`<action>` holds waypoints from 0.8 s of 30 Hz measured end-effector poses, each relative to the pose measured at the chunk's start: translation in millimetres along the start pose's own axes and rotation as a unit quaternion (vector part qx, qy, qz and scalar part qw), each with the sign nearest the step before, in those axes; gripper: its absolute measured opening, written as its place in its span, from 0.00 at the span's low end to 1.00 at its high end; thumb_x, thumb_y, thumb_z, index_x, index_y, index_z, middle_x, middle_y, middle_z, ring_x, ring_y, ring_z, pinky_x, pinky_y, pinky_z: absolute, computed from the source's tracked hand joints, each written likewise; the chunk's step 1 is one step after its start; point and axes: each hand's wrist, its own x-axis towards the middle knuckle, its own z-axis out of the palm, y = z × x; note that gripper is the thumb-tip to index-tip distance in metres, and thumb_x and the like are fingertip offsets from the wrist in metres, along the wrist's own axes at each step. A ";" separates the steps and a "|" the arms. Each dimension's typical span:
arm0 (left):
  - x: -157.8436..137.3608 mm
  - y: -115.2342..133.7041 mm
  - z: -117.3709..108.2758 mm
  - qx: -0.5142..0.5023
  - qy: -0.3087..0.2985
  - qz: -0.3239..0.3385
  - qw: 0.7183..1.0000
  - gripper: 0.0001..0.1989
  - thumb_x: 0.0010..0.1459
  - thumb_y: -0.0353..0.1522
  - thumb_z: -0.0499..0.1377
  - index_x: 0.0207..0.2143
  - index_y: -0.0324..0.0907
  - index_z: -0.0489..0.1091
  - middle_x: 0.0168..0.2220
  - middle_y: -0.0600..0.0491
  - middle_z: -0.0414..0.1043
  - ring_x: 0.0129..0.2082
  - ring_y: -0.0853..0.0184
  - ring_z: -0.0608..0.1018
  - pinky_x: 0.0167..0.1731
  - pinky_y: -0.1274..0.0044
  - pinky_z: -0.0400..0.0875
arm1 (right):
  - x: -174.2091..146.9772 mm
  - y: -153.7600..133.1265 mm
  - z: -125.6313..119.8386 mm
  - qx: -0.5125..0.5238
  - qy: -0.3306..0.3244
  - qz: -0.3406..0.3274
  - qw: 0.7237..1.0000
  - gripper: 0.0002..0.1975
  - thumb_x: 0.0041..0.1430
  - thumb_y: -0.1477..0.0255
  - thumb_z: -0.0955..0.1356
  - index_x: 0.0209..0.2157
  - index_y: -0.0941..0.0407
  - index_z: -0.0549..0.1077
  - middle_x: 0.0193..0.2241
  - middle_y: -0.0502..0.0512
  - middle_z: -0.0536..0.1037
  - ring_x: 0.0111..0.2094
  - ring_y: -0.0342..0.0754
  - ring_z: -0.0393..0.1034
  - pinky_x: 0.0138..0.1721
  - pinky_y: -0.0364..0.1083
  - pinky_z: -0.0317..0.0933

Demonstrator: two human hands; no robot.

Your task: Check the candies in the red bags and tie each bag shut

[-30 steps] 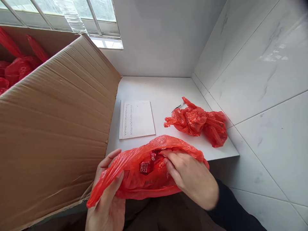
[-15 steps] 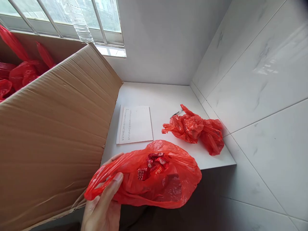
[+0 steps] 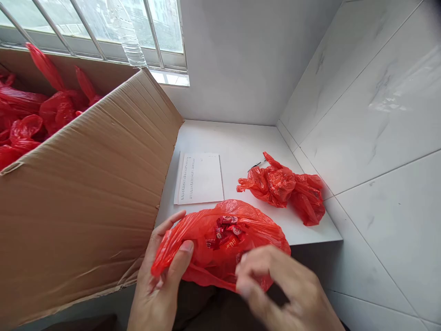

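Note:
A thin red plastic bag (image 3: 206, 271) hangs with its mouth spread open in front of the white surface. Several small red wrapped candies (image 3: 227, 232) show inside it. My left hand (image 3: 161, 276) is closed on the bag's gathered left side, thumb on top and fingers behind. At the bag's front right rim is my right hand (image 3: 275, 285), somewhat blurred, its thumb and forefinger pinched together on the plastic. Its other fingers are curled and partly hidden.
A large cardboard box (image 3: 93, 184) at left holds several red plastic bags (image 3: 62, 110). On the white tabletop (image 3: 237, 133) lie a sheet of paper with printed marks (image 3: 208, 179), a pen (image 3: 257, 164) and bunched red bags (image 3: 275, 184). A tiled wall (image 3: 379, 138) rises at right; a barred window (image 3: 86, 27) is behind.
My right hand has come into view from the lower right and reached the bag's rim. My left hand and the bag's gathered side have shifted slightly right in view.

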 end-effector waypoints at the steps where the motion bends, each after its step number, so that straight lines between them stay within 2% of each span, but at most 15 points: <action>1: 0.1 1.5 0.0 0.065 0.005 0.046 0.997 0.24 0.55 0.41 0.67 0.55 0.51 0.74 0.54 0.52 0.74 0.57 0.54 0.73 0.53 0.74 0.71 | 6.8 7.5 2.7 -0.042 0.031 0.018 0.999 0.08 0.70 0.66 0.65 0.43 0.50 0.76 0.41 0.58 0.79 0.47 0.58 0.74 0.45 0.55 0.74; 3: 2.0 4.1 -0.2 0.188 0.007 0.158 0.969 0.19 0.59 0.40 0.64 0.54 0.52 0.75 0.52 0.52 0.72 0.55 0.58 0.73 0.54 0.76 0.66 | 19.5 22.4 10.9 -0.163 0.053 0.056 0.984 0.13 0.71 0.68 0.64 0.53 0.56 0.72 0.50 0.65 0.74 0.55 0.63 0.67 0.52 0.61 0.69; 5: 6.2 6.1 -0.8 0.257 -0.003 0.259 0.931 0.16 0.61 0.36 0.62 0.52 0.54 0.77 0.49 0.52 0.69 0.51 0.61 0.72 0.52 0.77 0.65 | 30.9 35.4 20.1 -0.272 0.032 0.090 0.958 0.18 0.69 0.70 0.67 0.57 0.62 0.68 0.51 0.69 0.71 0.54 0.66 0.65 0.53 0.64 0.67; 7: 11.7 8.3 -1.3 0.276 -0.025 0.315 0.908 0.15 0.59 0.33 0.64 0.49 0.53 0.77 0.48 0.51 0.65 0.50 0.61 0.71 0.49 0.77 0.65 | 40.6 45.3 26.3 -0.326 0.003 0.111 0.939 0.19 0.67 0.73 0.69 0.57 0.64 0.68 0.49 0.69 0.71 0.51 0.65 0.67 0.52 0.62 0.67; 8: 14.6 9.8 -1.2 0.272 -0.041 0.323 0.905 0.15 0.58 0.32 0.64 0.48 0.53 0.76 0.48 0.51 0.65 0.50 0.62 0.71 0.49 0.77 0.66 | 44.8 48.9 27.6 -0.341 -0.003 0.117 0.933 0.19 0.66 0.75 0.69 0.56 0.64 0.68 0.48 0.69 0.71 0.50 0.64 0.67 0.51 0.60 0.67; 11: 22.2 16.5 1.2 0.255 -0.112 0.300 0.912 0.17 0.60 0.31 0.63 0.51 0.53 0.73 0.39 0.54 0.69 0.38 0.67 0.73 0.42 0.79 0.68 | 54.5 56.8 25.0 -0.369 -0.008 0.133 0.920 0.16 0.66 0.77 0.67 0.55 0.63 0.69 0.47 0.67 0.71 0.48 0.61 0.69 0.47 0.54 0.69; 13: 26.2 21.7 4.4 0.242 -0.153 0.275 0.918 0.14 0.61 0.31 0.62 0.49 0.53 0.75 0.33 0.57 0.70 0.31 0.70 0.72 0.36 0.81 0.68 | 58.9 61.3 21.3 -0.385 -0.016 0.147 0.911 0.14 0.67 0.76 0.66 0.53 0.62 0.70 0.45 0.66 0.72 0.44 0.59 0.72 0.42 0.51 0.70; 16: 29.9 28.0 9.8 0.219 -0.193 0.249 0.923 0.05 0.61 0.30 0.62 0.39 0.50 0.77 0.33 0.58 0.76 0.31 0.72 0.75 0.33 0.84 0.69 | 62.7 67.6 17.7 -0.396 -0.023 0.155 0.905 0.13 0.69 0.73 0.66 0.52 0.61 0.71 0.44 0.64 0.73 0.40 0.56 0.74 0.38 0.49 0.69; 18: 30.3 30.8 12.1 0.212 -0.207 0.233 0.926 0.03 0.62 0.32 0.62 0.34 0.47 0.76 0.30 0.58 0.76 0.30 0.72 0.75 0.30 0.85 0.68 | 63.5 70.5 17.2 -0.402 -0.016 0.154 0.902 0.12 0.70 0.72 0.64 0.52 0.60 0.72 0.44 0.65 0.72 0.43 0.57 0.73 0.39 0.50 0.68; 21: 28.3 32.3 12.2 0.205 -0.184 0.217 0.937 0.07 0.64 0.35 0.61 0.32 0.44 0.74 0.29 0.57 0.73 0.27 0.74 0.72 0.24 0.85 0.64 | 64.4 73.1 17.9 -0.419 0.002 0.151 0.895 0.15 0.71 0.74 0.63 0.56 0.54 0.70 0.46 0.65 0.71 0.46 0.59 0.71 0.40 0.50 0.68; 24: 25.7 29.4 10.0 0.191 -0.116 0.228 0.948 0.07 0.64 0.35 0.61 0.31 0.44 0.72 0.29 0.59 0.71 0.25 0.75 0.70 0.22 0.86 0.62 | 66.8 73.7 19.5 -0.420 0.001 0.161 0.893 0.17 0.71 0.75 0.62 0.58 0.51 0.69 0.47 0.63 0.71 0.44 0.56 0.73 0.36 0.47 0.68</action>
